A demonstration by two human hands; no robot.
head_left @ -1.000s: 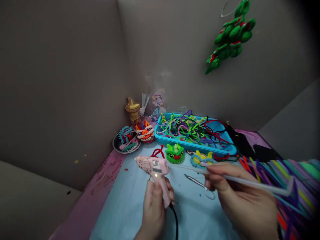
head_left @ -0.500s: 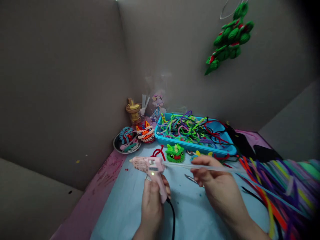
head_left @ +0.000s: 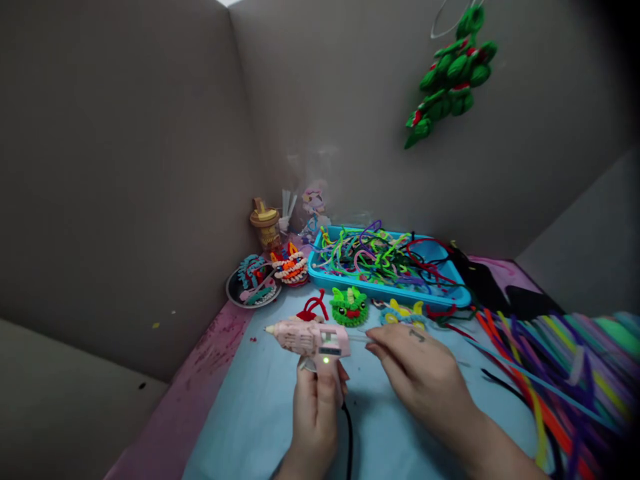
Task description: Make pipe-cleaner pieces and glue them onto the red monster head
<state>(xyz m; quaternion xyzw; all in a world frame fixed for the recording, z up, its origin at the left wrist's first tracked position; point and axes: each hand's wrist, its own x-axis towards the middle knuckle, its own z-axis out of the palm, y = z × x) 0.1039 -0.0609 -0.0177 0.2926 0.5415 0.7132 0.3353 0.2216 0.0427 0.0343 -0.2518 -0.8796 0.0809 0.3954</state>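
Observation:
Wrapped around the handle of a pink glue gun (head_left: 305,337), my left hand (head_left: 316,410) keeps its nozzle pointing left. A small green light glows on its side, and a black cord (head_left: 349,440) hangs from the grip. My right hand (head_left: 425,377) pinches a clear glue stick (head_left: 359,337) just behind the gun's rear end; most of the stick is hidden by the fingers. Beyond the gun sits a green pipe-cleaner creature head (head_left: 349,308) with a red mouth. A yellow and blue piece (head_left: 403,313) lies partly behind my right hand, and red pipe cleaners (head_left: 314,307) lie behind the gun.
A blue tray (head_left: 390,288) of tangled pipe cleaners stands at the back. To its left are an orange and white creature (head_left: 290,265), a metal bowl (head_left: 235,293) and a brown cup (head_left: 266,223). Bundled pipe cleaners (head_left: 565,373) fill the right side. A green ornament (head_left: 453,77) hangs above.
My right hand has moved left, close to the gun's rear, and much less of the glue stick shows. The glue gun and left hand have shifted slightly right and down.

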